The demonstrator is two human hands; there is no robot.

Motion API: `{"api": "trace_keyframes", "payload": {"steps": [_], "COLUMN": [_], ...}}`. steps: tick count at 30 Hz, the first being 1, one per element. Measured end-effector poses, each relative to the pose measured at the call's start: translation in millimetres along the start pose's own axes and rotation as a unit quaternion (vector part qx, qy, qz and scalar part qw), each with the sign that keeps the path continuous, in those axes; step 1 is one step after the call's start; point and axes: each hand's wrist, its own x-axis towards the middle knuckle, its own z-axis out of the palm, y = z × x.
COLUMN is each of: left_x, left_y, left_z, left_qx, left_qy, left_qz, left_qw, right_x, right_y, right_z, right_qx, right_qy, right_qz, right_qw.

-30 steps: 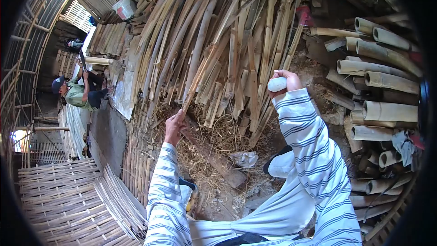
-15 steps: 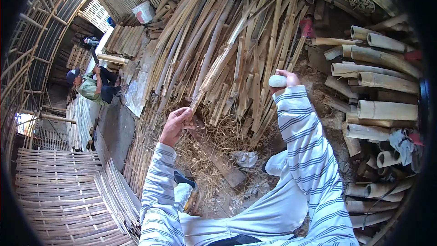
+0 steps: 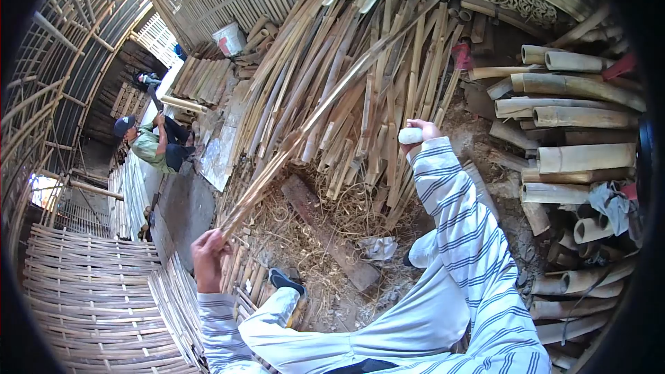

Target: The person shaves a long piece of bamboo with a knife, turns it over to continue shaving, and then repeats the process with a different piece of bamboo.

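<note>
Crossing bamboo pile [image 3: 379, 100]: held strip [image 3: 279, 161]

Left grip [image 3: 209, 255] on long bamboo strip [image 3: 298, 140], right grip [image 3: 428, 129] on white rounded object [image 3: 410, 136]

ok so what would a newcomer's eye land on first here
Most likely the large fanned pile of long tan bamboo strips filling the upper middle, with one long, thin tan strip slanting down to the left hand. Then perhaps the pale rounded object in the right hand, right of centre, and the thick, hollow bamboo tubes stacked at far right.
</note>
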Motion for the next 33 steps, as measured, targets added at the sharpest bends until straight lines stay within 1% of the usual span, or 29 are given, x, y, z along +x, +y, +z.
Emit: {"api": "trace_keyframes", "payload": {"steps": [2,3,4,6,8,9,10,11,12,13,14,16,17,18,19,22,26,27,29,30,31,32,33], "left_x": [-13,-11,-15,-19,-16,-14,-21,-23,-45,-53,-73,-130,-158,-179,-189,-184,-169,-162,-146,-137,-129,-128,-137], "left_y": [11,5,12,24,22,28,43,48,90,112,143,226,264,299,314,320,305,299,286,288,293,298,297], "left_z": [-22,-43,-54,-74,-119,-140,-162,-205,-182,-231,-266,-318,-333,-343,-305,-298,-291,-283,-267,-276,-295,-306,-283], "left_qx": [-0.010,-0.121,-0.191,-0.230,-0.261,-0.274,-0.269,-0.238,-0.192,-0.189,-0.152,0.021,0.120,0.204,0.269,0.319,0.365,0.326,0.243,0.237,0.231,0.226,0.275], "left_qy": [0.072,0.103,0.116,0.216,0.247,0.310,0.285,0.248,0.370,0.357,0.356,0.334,0.327,0.314,0.389,0.321,0.217,0.209,0.192,0.174,0.157,0.140,0.138], "left_qz": [0.032,0.057,0.040,0.062,0.094,0.111,0.119,0.156,0.179,0.218,0.251,0.314,0.340,0.354,0.397,0.386,0.364,0.343,0.296,0.279,0.261,0.245,0.286], "left_qw": [0.997,0.986,0.974,0.947,0.928,0.904,0.912,0.926,0.891,0.888,0.887,0.888,0.873,0.857,0.786,0.804,0.829,0.856,0.904,0.914,0.924,0.933,0.908], "right_x": [12,15,15,15,16,22,14,24,36,27,14,15,21,26,27,32,42,40,19,17,28,26,22], "right_y": [6,8,10,11,12,10,8,4,0,-1,-2,-8,-13,-13,-9,-2,11,11,15,13,9,9,9], "right_z": [-5,-4,-4,0,1,-1,4,-4,-14,-13,-7,-8,-13,-20,-20,-16,-25,-25,-21,-21,-32,-34,-36], "right_qx": [-0.012,-0.008,-0.005,-0.018,-0.041,-0.032,-0.042,-0.047,-0.056,-0.043,-0.030,-0.072,-0.089,-0.104,-0.065,-0.088,-0.080,-0.074,-0.095,-0.096,-0.110,-0.088,-0.066], "right_qy": [0.000,-0.002,-0.002,0.022,0.042,0.050,0.061,0.035,0.010,0.031,0.052,0.058,0.030,0.003,0.008,0.050,0.025,0.043,0.023,0.017,-0.022,-0.017,-0.013], "right_qz": [-0.003,-0.003,-0.002,-0.014,-0.026,-0.008,-0.002,0.003,0.012,-0.013,-0.036,-0.036,-0.035,-0.031,-0.060,-0.083,-0.068,-0.044,-0.040,-0.030,-0.026,-0.023,-0.018], "right_qw": [1.000,1.000,1.000,1.000,0.998,0.998,0.997,0.998,0.998,0.999,0.998,0.995,0.995,0.994,0.996,0.991,0.994,0.995,0.994,0.995,0.993,0.996,0.998]}}
